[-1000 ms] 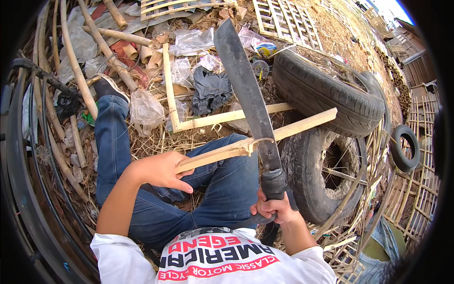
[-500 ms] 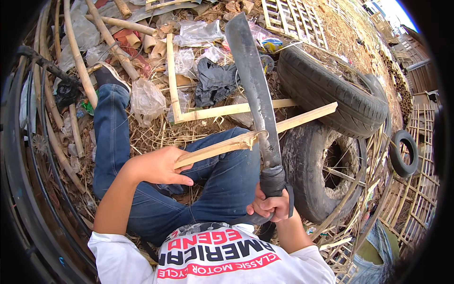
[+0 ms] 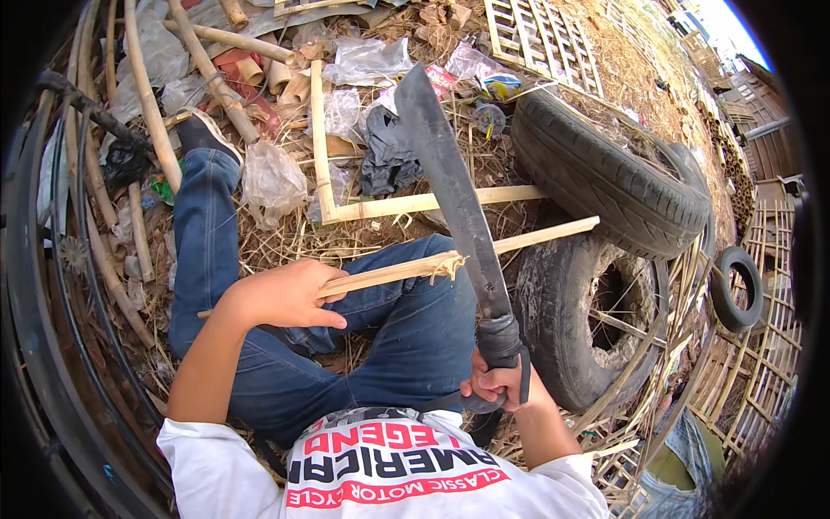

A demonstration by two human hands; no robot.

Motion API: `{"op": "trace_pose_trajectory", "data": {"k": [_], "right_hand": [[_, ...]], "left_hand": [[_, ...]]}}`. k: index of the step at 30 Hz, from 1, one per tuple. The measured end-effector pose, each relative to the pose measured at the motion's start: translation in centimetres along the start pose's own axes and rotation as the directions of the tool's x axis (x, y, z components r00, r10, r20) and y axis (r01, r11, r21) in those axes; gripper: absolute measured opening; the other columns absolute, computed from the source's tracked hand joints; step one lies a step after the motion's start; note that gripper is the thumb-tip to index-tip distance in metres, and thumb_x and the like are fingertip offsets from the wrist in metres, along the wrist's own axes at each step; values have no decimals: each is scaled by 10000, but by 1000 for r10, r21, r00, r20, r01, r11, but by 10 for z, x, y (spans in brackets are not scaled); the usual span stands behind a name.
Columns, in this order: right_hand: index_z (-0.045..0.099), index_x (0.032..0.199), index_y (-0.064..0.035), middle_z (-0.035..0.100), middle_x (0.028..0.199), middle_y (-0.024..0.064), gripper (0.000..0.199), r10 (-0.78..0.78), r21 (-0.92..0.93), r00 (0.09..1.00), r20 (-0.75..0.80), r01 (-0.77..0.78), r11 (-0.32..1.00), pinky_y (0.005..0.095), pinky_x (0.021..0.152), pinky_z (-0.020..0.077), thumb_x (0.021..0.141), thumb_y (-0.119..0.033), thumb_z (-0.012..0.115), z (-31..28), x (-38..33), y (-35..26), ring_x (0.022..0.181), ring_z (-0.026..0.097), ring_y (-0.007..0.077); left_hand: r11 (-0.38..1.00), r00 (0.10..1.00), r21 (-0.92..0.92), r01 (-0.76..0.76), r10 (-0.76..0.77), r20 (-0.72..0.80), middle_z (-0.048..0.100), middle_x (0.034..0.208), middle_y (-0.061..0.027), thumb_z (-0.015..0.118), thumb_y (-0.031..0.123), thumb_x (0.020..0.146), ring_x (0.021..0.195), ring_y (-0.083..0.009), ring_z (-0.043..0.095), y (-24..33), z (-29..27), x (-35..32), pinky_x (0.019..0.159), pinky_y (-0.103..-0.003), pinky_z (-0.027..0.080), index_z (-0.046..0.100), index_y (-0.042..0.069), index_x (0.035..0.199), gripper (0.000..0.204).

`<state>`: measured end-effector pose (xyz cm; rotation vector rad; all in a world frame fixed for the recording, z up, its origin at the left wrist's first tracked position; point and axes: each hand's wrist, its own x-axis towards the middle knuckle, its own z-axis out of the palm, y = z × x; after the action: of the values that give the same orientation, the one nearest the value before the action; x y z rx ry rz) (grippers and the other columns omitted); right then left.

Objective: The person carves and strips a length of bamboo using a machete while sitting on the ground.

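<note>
The left hand (image 3: 285, 298) was closed tight around a long pale strip of split bamboo (image 3: 450, 259), which lay across the knee in blue jeans (image 3: 406, 320) and pointed away to the right. The right hand (image 3: 494, 385) was wrapped fully around the dark taped handle of a big, long, dull grey metal knife (image 3: 454, 199). The blade stood up and leaned far and left, and its edge touched the strip about halfway along, where thin curly shavings hung off the wood.

I think the blade could slip along the smooth strip and run toward the left fingers, because they gripped the same stick not far from the edge. It could also slide off and hit the leg just under it. The strip might split the wrong way if the knife bit too deep.

The bamboo looked dry, hard and stringy. The blade looked flat, worn and a bit rough.

To the right lay two black rubber tyres (image 3: 605, 182), round and ridged. On the far ground sat a pale wooden frame (image 3: 346, 208), crinkly clear plastic bags (image 3: 272, 177) and dry straw. Long round bamboo poles (image 3: 147, 95) lay on the left.
</note>
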<state>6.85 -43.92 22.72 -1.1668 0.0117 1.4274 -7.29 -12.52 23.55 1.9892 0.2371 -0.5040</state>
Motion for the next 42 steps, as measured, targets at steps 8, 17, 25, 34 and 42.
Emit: {"op": "trace_pose_trajectory", "data": {"k": [8,17,25,34,42], "right_hand": [[432,707,-84,358,481,-12,178,42,-22,999,-6,-42,999,374,676,446,627,-20,578,3,-8,-11,422,373,119],[420,740,-71,331,462,-24,190,59,36,998,-22,-58,998,396,666,449,602,-15,537,-1,-6,3,390,383,117],[449,743,-58,387,478,6,207,141,65,990,14,-141,988,392,642,446,582,-6,569,-3,-7,16,391,395,124],[402,726,-79,338,445,-20,200,-277,69,960,-45,279,958,379,630,449,601,-26,549,-8,-3,-11,366,377,126],[428,744,-66,376,496,6,192,-135,-68,991,11,135,989,385,683,450,625,-10,567,9,10,-3,403,385,122]], "left_hand": [[998,998,37,-53,52,26,464,589,-34,787,302,705,536,-149,437,3,4,15,526,-311,390,523,2,797,410],[999,997,25,-26,27,-74,465,614,-46,790,266,686,563,-160,443,-12,7,16,549,-326,386,514,-8,809,407],[1000,999,-25,-14,13,-47,480,625,-23,798,259,683,577,-140,467,-18,16,24,557,-302,399,495,13,799,408],[609,909,-749,260,108,403,391,598,56,798,0,656,472,-33,370,-45,28,13,388,-213,300,357,130,717,463],[456,756,-814,359,370,540,345,558,70,832,26,637,484,-30,351,-46,62,23,433,-205,292,346,127,701,501]]}}
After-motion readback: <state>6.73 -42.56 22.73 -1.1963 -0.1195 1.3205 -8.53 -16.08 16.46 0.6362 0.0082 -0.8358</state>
